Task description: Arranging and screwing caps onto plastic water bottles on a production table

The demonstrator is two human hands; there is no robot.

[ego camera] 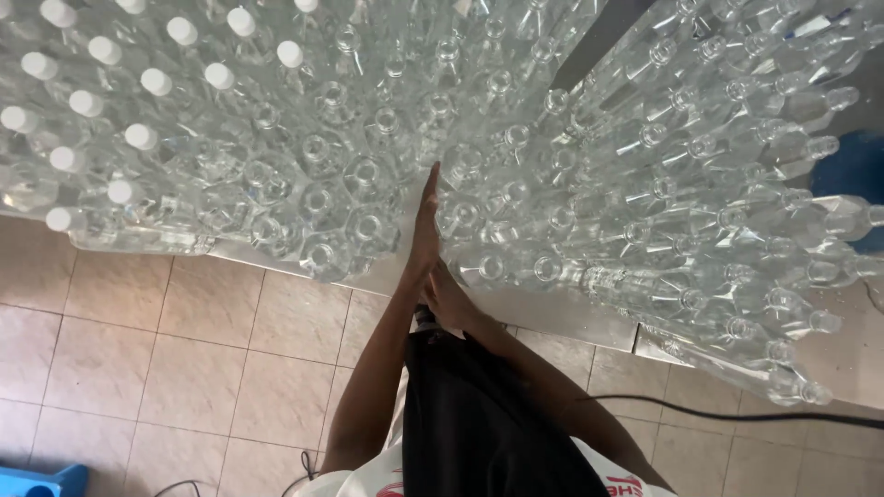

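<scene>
Fingers (429, 189) of the left hand (425, 230) were pressed flat together and straight, edge-on to the camera, slid like a blade into the gap between two groups of clear open-necked bottles (359, 175) on the steel table (589, 317). That hand gripped nothing — it touched the bottles on either side of the gap. The right hand (449, 296) sat just behind the left wrist at the table's near edge, its palm against the nearest bottles of the right group (552, 267); whether its fingers were spread or closed could not be told, since the bottles and the other arm hid them.

Bottles packed the table closely, necks up, all of clear plastic with no labels showing. At the far left stood a block of white-capped bottles (138, 83) — caps round and plain — touching the open ones. Below the table edge lay beige floor tiles (138, 350). A black cable (737, 414) ran across the tiles at the right, and a blue plastic object (37, 480) showed in the lower left corner.
</scene>
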